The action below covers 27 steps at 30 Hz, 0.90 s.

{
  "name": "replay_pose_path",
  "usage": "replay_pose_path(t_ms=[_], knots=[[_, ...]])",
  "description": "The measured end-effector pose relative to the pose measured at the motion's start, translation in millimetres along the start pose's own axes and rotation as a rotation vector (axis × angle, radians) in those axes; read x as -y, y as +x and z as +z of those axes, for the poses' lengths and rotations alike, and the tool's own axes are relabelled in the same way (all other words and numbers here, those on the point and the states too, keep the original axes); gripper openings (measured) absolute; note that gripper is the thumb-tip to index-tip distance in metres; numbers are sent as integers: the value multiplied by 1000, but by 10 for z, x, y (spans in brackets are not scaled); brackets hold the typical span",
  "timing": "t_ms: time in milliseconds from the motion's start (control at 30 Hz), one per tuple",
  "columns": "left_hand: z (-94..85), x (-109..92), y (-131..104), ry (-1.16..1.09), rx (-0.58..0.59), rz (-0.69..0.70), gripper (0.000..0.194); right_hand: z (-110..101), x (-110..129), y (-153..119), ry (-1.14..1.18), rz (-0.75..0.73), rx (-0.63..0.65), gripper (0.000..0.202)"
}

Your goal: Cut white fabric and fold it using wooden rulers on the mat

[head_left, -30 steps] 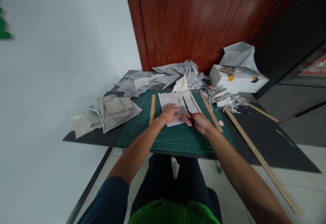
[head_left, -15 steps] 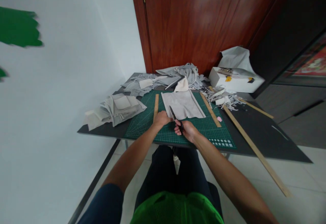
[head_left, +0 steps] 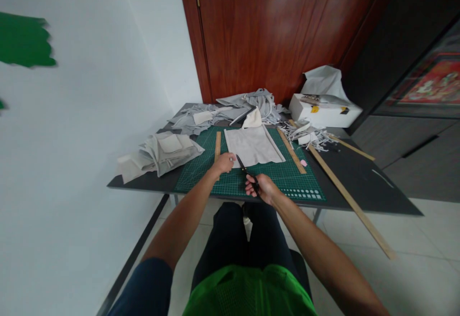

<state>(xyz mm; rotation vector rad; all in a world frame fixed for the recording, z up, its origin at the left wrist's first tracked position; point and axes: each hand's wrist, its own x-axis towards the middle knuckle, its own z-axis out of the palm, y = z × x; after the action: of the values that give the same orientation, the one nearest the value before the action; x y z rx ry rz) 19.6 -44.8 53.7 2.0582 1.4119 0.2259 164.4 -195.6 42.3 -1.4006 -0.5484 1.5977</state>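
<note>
Your right hand [head_left: 264, 189] grips black scissors [head_left: 247, 176]; your left hand [head_left: 223, 162] pinches the grey cloth's [head_left: 253, 146] near-left corner on the worktop [head_left: 359, 182].

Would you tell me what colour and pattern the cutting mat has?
The cutting mat is dark green with a pale grid, clearest in the head view.

Room near the front, crowded at the back

The green mat [head_left: 273, 182] is bare in front of the gray cloth [head_left: 253, 146]. Wooden rulers [head_left: 217, 146] [head_left: 291, 152] lie on both sides. Cloth piles [head_left: 161, 153] [head_left: 230, 110], scraps [head_left: 309, 136] and a white box [head_left: 323, 110] block the back and left.
</note>
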Motion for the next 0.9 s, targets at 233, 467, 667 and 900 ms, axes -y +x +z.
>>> replay_pose_path(t_ms=[233, 467, 667, 900], knots=[[-10, 100, 98, -231, -70, -156, 16, 46, 2, -42, -40, -4, -19, 27], [-30, 159, 36, -441, -87, -207, 19, 59, 30, -175, 23, 69, 23, 29], [-44, 254, 10, -463, -91, -197, 22, 116, -78, -357, 133, 133, 135, 33], [44, 176, 103, -139, -117, -91, 28, 198, -141, -489, 166, 171, 127, 41]])
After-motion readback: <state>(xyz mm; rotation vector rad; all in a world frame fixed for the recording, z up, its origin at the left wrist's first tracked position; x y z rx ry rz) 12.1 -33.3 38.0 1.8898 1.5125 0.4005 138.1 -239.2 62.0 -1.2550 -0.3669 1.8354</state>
